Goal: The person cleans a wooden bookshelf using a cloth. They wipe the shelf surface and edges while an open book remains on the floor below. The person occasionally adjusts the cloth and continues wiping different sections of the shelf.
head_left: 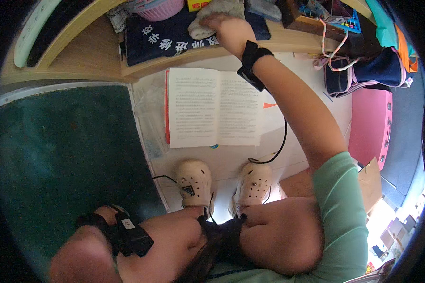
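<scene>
My right hand [230,30] reaches forward to a wooden ledge, its fingers curled over a greyish-beige cloth [202,26]. The fingers are blurred. Under the cloth lies a dark navy fabric bag or cloth [141,46] with white writing. A black strap with a small device [252,65] is around my right wrist. My left hand [108,214] is low at the left, beside my leg, mostly hidden behind another strapped black device [129,233]; its fingers do not show. On the floor before me an open book [194,109] lies flat, its pages printed.
A green board [67,152] with a pale frame fills the left. A pink basket [163,9] stands on the wooden ledge [287,39]. At the right are a navy bag with pink trim [372,74] and a pink case [370,120]. A black cable [285,134] trails near my cream clogs [194,180].
</scene>
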The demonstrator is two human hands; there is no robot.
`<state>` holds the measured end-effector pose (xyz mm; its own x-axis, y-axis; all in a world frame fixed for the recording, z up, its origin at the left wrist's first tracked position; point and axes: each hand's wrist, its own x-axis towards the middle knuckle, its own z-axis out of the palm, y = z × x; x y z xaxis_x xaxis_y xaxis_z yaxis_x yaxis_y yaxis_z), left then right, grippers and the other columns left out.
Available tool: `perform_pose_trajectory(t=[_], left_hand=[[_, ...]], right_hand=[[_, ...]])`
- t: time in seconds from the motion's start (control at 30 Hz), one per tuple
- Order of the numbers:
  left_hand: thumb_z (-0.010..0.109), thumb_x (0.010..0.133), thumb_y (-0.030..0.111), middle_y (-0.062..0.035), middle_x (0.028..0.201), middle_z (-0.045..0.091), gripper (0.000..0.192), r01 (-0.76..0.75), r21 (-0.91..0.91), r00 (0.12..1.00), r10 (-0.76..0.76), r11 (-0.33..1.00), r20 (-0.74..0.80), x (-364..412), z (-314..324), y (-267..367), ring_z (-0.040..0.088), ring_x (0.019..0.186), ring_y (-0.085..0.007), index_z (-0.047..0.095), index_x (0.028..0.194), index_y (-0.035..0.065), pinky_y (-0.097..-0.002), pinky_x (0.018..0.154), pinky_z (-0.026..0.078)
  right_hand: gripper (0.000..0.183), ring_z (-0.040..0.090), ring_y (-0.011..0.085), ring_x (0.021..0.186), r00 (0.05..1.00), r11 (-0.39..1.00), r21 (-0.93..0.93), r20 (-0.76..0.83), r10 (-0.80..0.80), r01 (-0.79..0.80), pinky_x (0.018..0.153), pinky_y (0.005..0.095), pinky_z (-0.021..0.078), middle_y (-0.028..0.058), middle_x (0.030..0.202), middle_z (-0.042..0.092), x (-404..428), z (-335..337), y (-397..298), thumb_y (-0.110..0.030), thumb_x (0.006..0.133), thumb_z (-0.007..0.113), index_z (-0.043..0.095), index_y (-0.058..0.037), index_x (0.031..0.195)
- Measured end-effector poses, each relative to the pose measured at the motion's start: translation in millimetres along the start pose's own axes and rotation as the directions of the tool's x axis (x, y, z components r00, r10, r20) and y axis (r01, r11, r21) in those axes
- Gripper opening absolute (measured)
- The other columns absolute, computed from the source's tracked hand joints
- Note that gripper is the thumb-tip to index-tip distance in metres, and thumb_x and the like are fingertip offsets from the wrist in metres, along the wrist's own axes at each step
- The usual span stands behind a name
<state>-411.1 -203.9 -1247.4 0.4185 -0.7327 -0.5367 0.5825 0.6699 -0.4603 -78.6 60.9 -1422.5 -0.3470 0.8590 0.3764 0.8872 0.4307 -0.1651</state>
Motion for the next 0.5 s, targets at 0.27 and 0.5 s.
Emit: perform_pose_trajectory(t=[0.27, 0.5], left_hand=[[0.055, 0.088, 0.02, -0.014, 0.113, 0.064, 0.032, -0.572, 0.819, -0.588, 0.675, 0.044, -0.446, -10.4, -23.7, -9.1, 0.062, 0.099, -0.0242, 0.061, 0.112, 0.0006, -0.0337, 0.089, 0.047], [0.055, 0.087, 0.02, -0.0147, 0.112, 0.063, 0.033, 0.626, 0.225, -0.543, -0.211, -0.746, 0.813, -41.0, 71.4, 57.0, 0.06, 0.1, -0.0254, 0.06, 0.113, -0.0001, -0.0351, 0.09, 0.046]], right_hand=[[0.047, 0.061, 0.0261, 0.101, 1.0, 1.0, 0.016, -0.018, 0.018, -0.018, 0.083, 0.0364, 0.0509, 0.0059, 0.112, 0.064, 1.6, 2.1, -1.4, 0.002, 0.076, 0.051, 0.062, -0.0191, 0.116], [0.045, 0.06, 0.0264, 0.102, 1.0, 1.0, 0.024, 0.003, 0.009, -0.009, 0.086, 0.0361, 0.05, 0.0051, 0.117, 0.062, 0.1, -4.3, -5.6, 0.002, 0.077, 0.049, 0.062, -0.0184, 0.115]])
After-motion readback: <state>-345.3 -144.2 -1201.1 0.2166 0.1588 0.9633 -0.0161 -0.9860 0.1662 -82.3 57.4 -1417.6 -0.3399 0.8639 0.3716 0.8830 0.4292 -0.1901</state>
